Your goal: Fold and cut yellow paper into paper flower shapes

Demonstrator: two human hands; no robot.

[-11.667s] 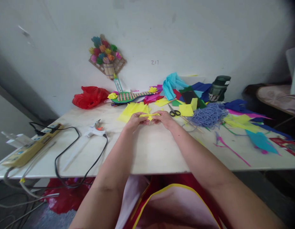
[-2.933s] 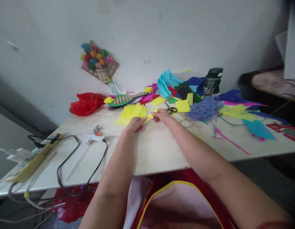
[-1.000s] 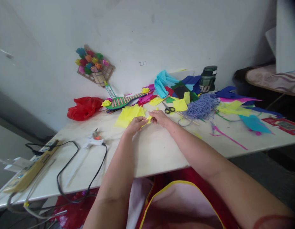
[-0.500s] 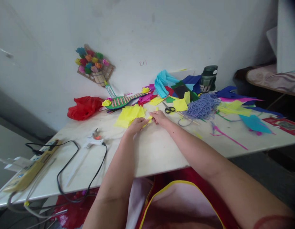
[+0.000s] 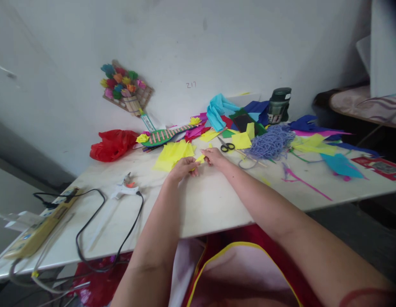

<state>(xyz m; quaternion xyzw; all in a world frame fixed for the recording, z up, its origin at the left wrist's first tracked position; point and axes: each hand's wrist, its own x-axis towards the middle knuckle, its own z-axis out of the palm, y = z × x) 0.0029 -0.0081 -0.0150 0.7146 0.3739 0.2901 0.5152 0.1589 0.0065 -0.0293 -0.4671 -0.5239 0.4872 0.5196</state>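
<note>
Between my two hands is a small piece of yellow crepe paper (image 5: 200,158), pinched from both sides just above the table. My left hand (image 5: 184,167) closes on its left end, thumb and fingers together. On the other end, the fingers of my right hand (image 5: 214,157) are closed. Partly behind my left hand lies a larger yellow crepe paper sheet (image 5: 174,154). Black-handled scissors (image 5: 227,146) rest just beyond my right hand. Farther back is a green, lute-shaped craft piece (image 5: 166,135) with woven strips and yellow paper flowers at its ends.
A white glue gun (image 5: 126,189) with a black cord lies left, beside a power strip (image 5: 41,226). A red plastic bag (image 5: 113,145) sits at the back left. Purple yarn (image 5: 271,143), coloured paper and a dark bottle (image 5: 279,105) stand at right. A flower craft (image 5: 126,87) leans on the wall.
The fingers of my left hand have shifted slightly on the small yellow paper, with the lower fingers curling more into view. My right hand stays almost in place.
</note>
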